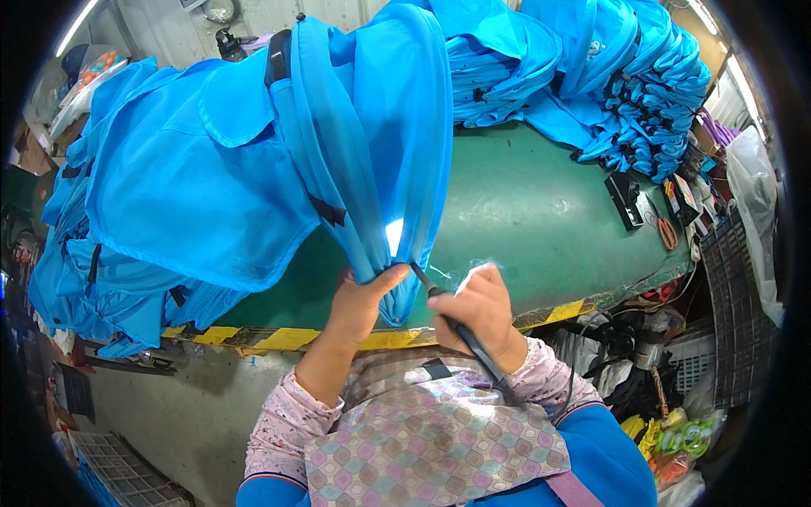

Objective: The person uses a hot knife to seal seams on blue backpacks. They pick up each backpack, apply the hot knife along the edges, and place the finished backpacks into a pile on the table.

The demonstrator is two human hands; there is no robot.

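Observation:
A blue fabric canopy [405, 127] with curved, piped edges and black tabs rises from the table in front of me. My left hand [359, 300] pinches its narrow lower end, thumb on top. In my right hand [477, 308] is a soldering iron [475, 345] with a dark handle and a cord. Its thin metal tip points up and left, at the canopy edge beside my left thumb; whether it touches the cloth I cannot tell. Thin white wisps or threads show near my right fingers. The canopy's lower tip hangs just below my left thumb.
The green table [541, 211] has a yellow-and-black striped front edge [287, 340]. Blue fabric pieces [169, 194] are heaped at left, with more stacked blue canopies [650, 110] at back right. Orange-handled scissors [667, 234] and a black box [623, 201] lie at right.

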